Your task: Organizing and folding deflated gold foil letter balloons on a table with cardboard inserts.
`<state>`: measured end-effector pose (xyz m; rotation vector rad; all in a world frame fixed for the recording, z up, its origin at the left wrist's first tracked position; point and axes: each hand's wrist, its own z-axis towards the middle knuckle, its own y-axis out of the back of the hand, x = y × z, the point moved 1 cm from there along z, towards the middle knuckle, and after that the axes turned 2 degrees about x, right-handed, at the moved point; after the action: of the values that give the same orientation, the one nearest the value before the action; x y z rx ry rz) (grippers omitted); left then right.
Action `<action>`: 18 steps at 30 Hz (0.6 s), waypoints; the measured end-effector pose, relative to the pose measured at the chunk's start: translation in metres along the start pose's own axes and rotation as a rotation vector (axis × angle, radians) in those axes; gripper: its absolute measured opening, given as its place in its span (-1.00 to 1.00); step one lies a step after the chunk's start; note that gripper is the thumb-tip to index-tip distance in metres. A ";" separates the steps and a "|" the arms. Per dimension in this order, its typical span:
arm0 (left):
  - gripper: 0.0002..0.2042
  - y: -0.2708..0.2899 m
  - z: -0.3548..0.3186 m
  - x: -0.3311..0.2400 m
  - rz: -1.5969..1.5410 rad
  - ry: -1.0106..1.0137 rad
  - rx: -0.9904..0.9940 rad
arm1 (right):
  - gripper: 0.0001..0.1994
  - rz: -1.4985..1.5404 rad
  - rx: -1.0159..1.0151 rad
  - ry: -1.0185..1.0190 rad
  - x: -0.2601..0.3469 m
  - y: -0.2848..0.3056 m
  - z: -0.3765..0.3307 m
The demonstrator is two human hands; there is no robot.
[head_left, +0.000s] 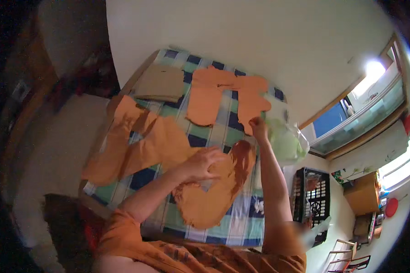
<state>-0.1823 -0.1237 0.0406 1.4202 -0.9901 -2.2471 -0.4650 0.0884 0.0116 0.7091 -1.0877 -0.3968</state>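
On a bed-like surface with a checked cloth (241, 227) lies a flat, curved tan piece (207, 209) with a shiny brown section (243, 159) along its right side. My left hand (205, 164) rests over its upper part, fingers bent and a little apart. Farther off is a flat orange cut-out (205, 98) with two legs and wavy edges. At the lower tip of its right leg, my right hand (258, 128) is closed in a pinch. What lies between those fingertips is too small to make out. A crumpled, lighter orange sheet (146, 150) spreads out on the left.
A brown flat board or folded sheet (159, 84) lies at the far left of the cloth. Pale green translucent plastic (284, 143) sits beside my right forearm. A black crate (310, 195) stands to the right. Walls border the far side; a window (360, 113) is at right.
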 end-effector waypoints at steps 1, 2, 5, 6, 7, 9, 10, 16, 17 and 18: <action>-0.34 -0.009 0.019 0.017 0.008 0.004 -0.005 | -0.75 0.019 0.026 -0.006 -0.002 -0.008 0.014; -0.37 -0.022 0.040 0.038 0.057 0.044 0.002 | -0.73 0.033 0.048 -0.014 -0.005 -0.013 0.025; -0.41 -0.041 0.094 0.069 0.158 0.038 -0.009 | -0.69 -0.124 0.133 -0.013 -0.012 -0.024 0.037; -0.42 -0.045 0.109 0.076 0.212 -0.003 -0.033 | -0.69 -0.124 0.133 -0.017 -0.011 -0.028 0.042; -0.42 -0.050 0.121 0.089 0.210 0.009 -0.028 | -0.70 -0.119 0.152 -0.101 0.001 -0.033 0.046; -0.33 -0.057 0.146 0.107 0.329 0.136 -0.021 | -0.70 -0.123 0.168 -0.195 -0.008 -0.042 0.057; -0.33 -0.062 0.164 0.106 0.305 0.112 -0.011 | -0.72 -0.129 0.087 -0.095 -0.034 -0.038 0.064; -0.16 -0.067 0.192 0.108 0.379 0.159 -0.068 | -0.80 -0.175 0.065 0.039 -0.051 -0.037 0.080; -0.19 -0.065 0.192 0.107 0.349 0.118 -0.179 | -0.82 -0.147 0.035 0.036 -0.044 -0.035 0.081; -0.22 -0.062 0.191 0.106 0.322 0.079 -0.290 | -0.82 -0.144 0.041 0.034 -0.038 -0.034 0.082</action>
<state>-0.3937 -0.0660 -0.0217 1.1276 -0.7670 -1.9870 -0.5535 0.0609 -0.0140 0.8312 -1.0183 -0.4847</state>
